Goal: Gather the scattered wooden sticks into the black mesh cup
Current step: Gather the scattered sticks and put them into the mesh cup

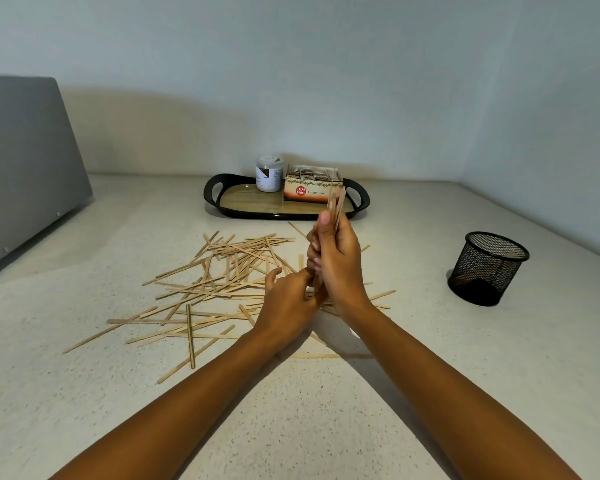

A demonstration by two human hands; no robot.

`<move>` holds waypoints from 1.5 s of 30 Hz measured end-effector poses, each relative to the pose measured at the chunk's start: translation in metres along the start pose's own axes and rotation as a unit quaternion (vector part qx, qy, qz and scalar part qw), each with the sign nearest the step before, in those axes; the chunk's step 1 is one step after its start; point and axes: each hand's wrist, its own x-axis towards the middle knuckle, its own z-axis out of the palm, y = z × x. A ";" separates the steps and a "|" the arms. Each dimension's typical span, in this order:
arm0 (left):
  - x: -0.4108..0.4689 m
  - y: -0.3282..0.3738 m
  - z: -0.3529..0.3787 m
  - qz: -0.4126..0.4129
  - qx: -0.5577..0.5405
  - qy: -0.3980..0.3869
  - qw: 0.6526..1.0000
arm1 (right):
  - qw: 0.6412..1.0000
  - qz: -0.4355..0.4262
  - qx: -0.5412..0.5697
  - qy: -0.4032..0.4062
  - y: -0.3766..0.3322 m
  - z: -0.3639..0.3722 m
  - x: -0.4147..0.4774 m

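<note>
Wooden bundle (336, 202): right hand (338, 261) clasps it; left hand (288, 301), I cannot tell.
Risk: it slips apart before reaching the mesh cup (489, 268), right.

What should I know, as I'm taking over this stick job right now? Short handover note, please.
Right hand grips a bundle of sticks upright. Left hand has its fingers at the bundle's lower end; grip unclear.
Black mesh cup stands upright to the right, no sticks showing above its rim.
Done: one bundle gathered.
Left: put it in the cup, then collect the many scattered sticks on the counter.
</note>
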 end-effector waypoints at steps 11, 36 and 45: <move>-0.004 -0.007 0.004 -0.042 -0.005 -0.023 0.999 | 0.999 0.022 -0.032 -0.004 0.017 0.004 -0.008; -0.011 0.018 -0.007 -0.002 -0.196 0.005 0.981 | 0.996 0.083 -0.027 0.003 -0.006 0.003 -0.006; -0.004 0.016 -0.020 -0.065 -0.154 0.083 0.982 | 0.951 -0.100 -0.286 -0.067 -0.020 -0.019 -0.020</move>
